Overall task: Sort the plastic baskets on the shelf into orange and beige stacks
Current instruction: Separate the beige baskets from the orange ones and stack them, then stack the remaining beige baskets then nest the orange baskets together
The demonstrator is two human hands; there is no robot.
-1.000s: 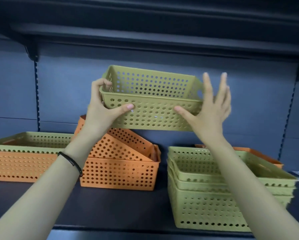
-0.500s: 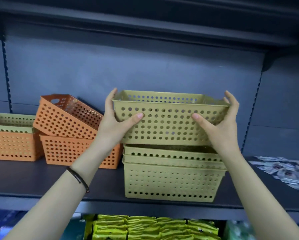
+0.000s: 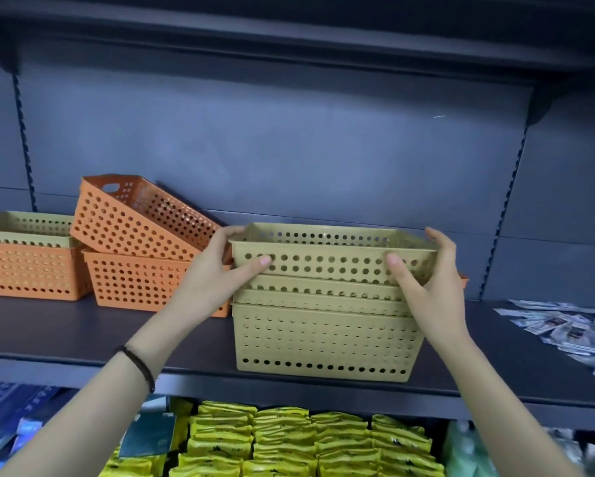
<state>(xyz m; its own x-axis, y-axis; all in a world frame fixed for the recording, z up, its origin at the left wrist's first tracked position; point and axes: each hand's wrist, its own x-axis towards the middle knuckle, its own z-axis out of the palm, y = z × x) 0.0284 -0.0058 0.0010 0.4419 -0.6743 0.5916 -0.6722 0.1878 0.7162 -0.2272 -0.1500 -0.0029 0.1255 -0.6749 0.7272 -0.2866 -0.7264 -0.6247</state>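
Both hands hold a beige perforated basket (image 3: 327, 258), which sits nested in the top of the beige stack (image 3: 325, 339) at mid-shelf. My left hand (image 3: 220, 273) grips its left end and my right hand (image 3: 426, 280) grips its right end. To the left an orange basket (image 3: 134, 215) lies tilted on another orange basket (image 3: 134, 280). At the far left a beige basket (image 3: 24, 227) sits inside an orange one (image 3: 24, 270). An orange rim (image 3: 464, 278) peeks out behind the beige stack.
The dark shelf board (image 3: 82, 332) has another shelf (image 3: 289, 32) overhead. Small packets (image 3: 571, 328) lie scattered on the board at the right. Below the board are yellow packs (image 3: 289, 438) and blue packs (image 3: 10, 418).
The beige basket came from high at the left to the right and down into the beige stack. My right hand, open a second ago, closed on its right end.
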